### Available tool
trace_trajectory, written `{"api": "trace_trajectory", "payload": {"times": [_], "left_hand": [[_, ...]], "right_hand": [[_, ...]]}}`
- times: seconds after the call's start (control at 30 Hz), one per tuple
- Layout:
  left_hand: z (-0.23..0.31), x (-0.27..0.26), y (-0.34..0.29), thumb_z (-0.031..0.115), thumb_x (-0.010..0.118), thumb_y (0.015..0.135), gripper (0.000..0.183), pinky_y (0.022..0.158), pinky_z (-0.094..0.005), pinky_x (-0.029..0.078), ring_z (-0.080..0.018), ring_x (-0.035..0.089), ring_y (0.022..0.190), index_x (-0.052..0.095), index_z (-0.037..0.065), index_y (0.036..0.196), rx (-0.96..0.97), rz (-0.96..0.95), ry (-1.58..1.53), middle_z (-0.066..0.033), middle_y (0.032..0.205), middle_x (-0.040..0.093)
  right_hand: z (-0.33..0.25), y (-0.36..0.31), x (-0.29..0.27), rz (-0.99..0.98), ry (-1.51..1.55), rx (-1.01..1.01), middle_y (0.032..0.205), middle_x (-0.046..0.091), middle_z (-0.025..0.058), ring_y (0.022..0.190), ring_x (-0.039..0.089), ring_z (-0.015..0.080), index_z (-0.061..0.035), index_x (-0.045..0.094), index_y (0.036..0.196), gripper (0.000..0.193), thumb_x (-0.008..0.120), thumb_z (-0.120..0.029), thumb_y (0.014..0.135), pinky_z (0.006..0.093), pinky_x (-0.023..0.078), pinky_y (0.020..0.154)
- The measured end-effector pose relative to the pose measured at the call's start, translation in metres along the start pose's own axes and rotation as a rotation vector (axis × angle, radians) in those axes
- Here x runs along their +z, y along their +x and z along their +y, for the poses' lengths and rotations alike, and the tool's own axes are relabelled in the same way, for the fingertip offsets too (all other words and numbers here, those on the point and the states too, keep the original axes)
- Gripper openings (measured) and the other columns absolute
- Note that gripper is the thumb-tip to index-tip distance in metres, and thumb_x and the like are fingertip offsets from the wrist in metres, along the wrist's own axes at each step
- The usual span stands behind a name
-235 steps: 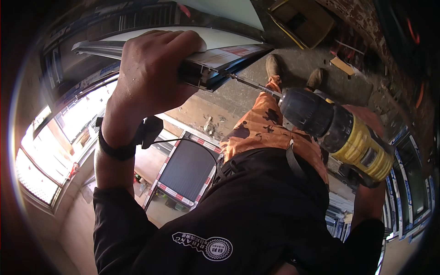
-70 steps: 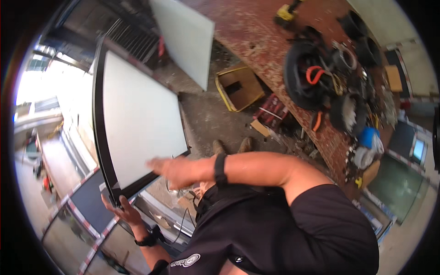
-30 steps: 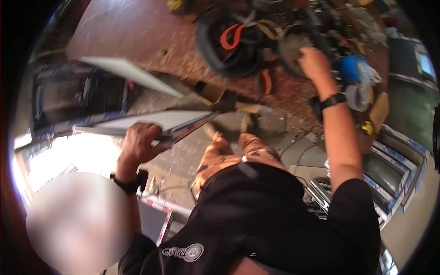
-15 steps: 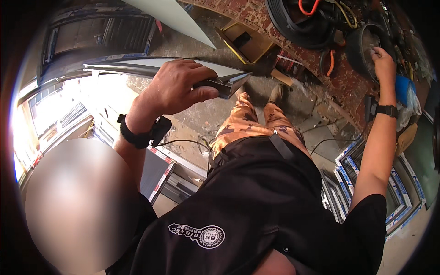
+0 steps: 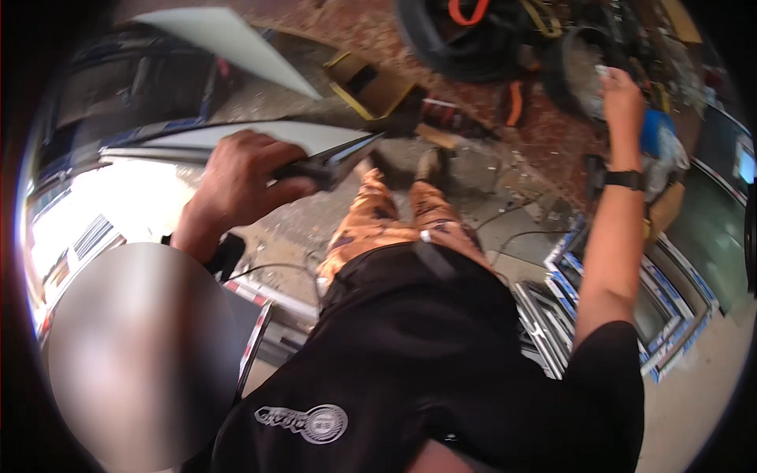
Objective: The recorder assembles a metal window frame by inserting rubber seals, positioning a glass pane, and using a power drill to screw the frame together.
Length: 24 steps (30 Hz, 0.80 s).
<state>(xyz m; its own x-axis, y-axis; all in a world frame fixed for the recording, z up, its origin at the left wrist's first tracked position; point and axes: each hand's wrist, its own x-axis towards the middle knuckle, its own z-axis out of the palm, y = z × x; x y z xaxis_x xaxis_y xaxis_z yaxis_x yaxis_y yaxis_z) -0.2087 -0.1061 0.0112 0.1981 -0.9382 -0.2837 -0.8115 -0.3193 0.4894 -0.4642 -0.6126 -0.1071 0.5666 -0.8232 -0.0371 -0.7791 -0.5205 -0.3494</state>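
Observation:
My left hand (image 5: pixel 248 177) is closed round the end of a dark metal profile (image 5: pixel 322 170) with a slanted cut tip. The profile runs along a long framed panel with a pale surface (image 5: pixel 315 135), which stretches off to the left beyond the hand. Out to the right, my right hand (image 5: pixel 624 102) is raised at the black bucket (image 5: pixel 554 85), with its fingers pinched together. A small whitish piece (image 5: pixel 603 71) shows at the fingertips, too blurred to name. Greyish contents are visible inside the bucket.
A coil of black hose (image 5: pixel 426 47) and an orange-handled tool (image 5: pixel 515 104) lie left of the bucket. A blue container (image 5: pixel 651 132) sits by my right wrist. Window frames (image 5: pixel 662 303) lean at the lower right. A yellow-edged open box (image 5: pixel 371 83) stands ahead.
The whole view has shifted, so most things sit further left. My right hand has come up from the bucket, its fingers now showing a small whitish piece. The left hand keeps its hold.

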Motion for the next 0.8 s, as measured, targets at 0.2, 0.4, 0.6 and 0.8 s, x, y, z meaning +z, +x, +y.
{"api": "trace_trajectory", "payload": {"times": [0.2, 0.4, 0.6, 0.8], "left_hand": [[0.002, -0.006, -0.005, 0.034, 0.08, 0.07, 0.038, 0.072, -0.0433, 0.05, -0.0348, 0.066, 0.077, 0.07, 0.006, 0.095, -0.015, 0.025, -0.057, -0.0135, 0.08, 0.068], [-0.005, -0.007, 0.007, 0.045, 0.075, 0.077, 0.048, 0.071, -0.0434, 0.048, -0.0378, 0.063, 0.076, 0.067, 0.003, 0.099, 0.048, 0.005, -0.038, -0.0155, 0.078, 0.066], [-0.002, -0.005, 0.004, 0.039, 0.08, 0.07, 0.046, 0.073, -0.0429, 0.049, -0.0364, 0.065, 0.078, 0.069, 0.004, 0.098, 0.079, 0.066, -0.031, -0.0134, 0.08, 0.068], [-0.002, -0.002, -0.002, 0.037, 0.08, 0.07, 0.042, 0.072, -0.0435, 0.048, -0.0359, 0.064, 0.078, 0.069, 0.005, 0.097, 0.047, 0.068, 0.004, -0.0125, 0.078, 0.067]], "right_hand": [[-0.062, -0.043, -0.009, -0.017, 0.716, 0.019, 0.085, 0.073, 0.0078, 0.076, 0.067, 0.0176, -0.0077, 0.073, 0.106, 0.021, 0.069, -0.017, 0.087, 0.0312, 0.052, 0.069], [-0.195, -0.148, -0.03, -0.225, 0.502, -1.005, 0.09, 0.065, 0.0102, 0.08, 0.064, 0.028, -0.0085, 0.072, 0.104, 0.025, 0.064, 0.001, 0.082, 0.0372, 0.054, 0.072], [-0.249, -0.193, -0.001, -0.314, 0.695, -1.1, 0.086, 0.067, 0.0084, 0.077, 0.064, 0.0274, -0.0058, 0.068, 0.099, 0.027, 0.069, 0.001, 0.074, 0.0364, 0.054, 0.067], [-0.271, -0.198, 0.012, -0.299, 0.791, -1.196, 0.088, 0.068, 0.0065, 0.078, 0.065, 0.0264, -0.0069, 0.069, 0.089, 0.025, 0.07, 0.002, 0.066, 0.0351, 0.054, 0.068]]}}
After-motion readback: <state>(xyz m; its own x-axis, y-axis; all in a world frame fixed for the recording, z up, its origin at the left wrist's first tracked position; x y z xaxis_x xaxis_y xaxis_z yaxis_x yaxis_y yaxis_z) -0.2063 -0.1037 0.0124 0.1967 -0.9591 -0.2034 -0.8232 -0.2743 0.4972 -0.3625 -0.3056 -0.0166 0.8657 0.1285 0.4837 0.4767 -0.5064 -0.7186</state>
